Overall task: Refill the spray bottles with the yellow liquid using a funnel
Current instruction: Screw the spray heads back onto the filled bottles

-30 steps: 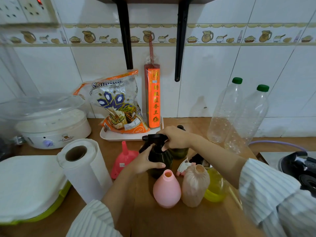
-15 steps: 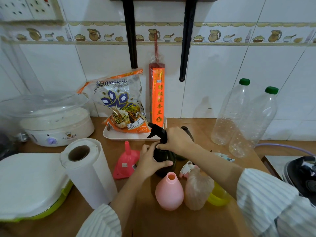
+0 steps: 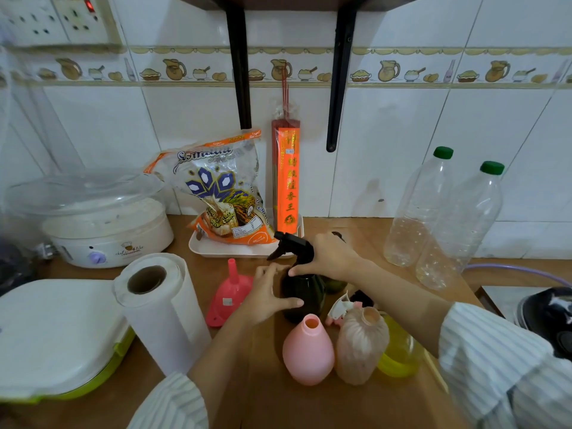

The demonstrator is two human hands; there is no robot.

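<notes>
A dark spray bottle (image 3: pixel 305 294) stands on the wooden counter with its black trigger head (image 3: pixel 289 244) on top. My left hand (image 3: pixel 267 297) holds the bottle's body from the left. My right hand (image 3: pixel 328 258) grips the trigger head at the neck. A pink funnel (image 3: pixel 230 294) stands upside down just left of my left hand. In front stand an open pink bottle (image 3: pixel 308 349) and an open pale ribbed bottle (image 3: pixel 360 343). A container of yellow liquid (image 3: pixel 399 351) sits behind my right forearm, partly hidden. A loose white and pink spray head (image 3: pixel 339 308) lies by the dark bottle.
A paper towel roll (image 3: pixel 161 308) stands at the left, beside a white box with a green rim (image 3: pixel 55 335) and a white steamer (image 3: pixel 99 224). A tray (image 3: pixel 235 249) holds a rice bag and an incense pack. Two clear plastic bottles (image 3: pixel 442 212) stand at the right.
The trigger head has turned so its nozzle points left and sits higher. My left hand has slid lower on the dark bottle's body. The camera has shifted slightly left.
</notes>
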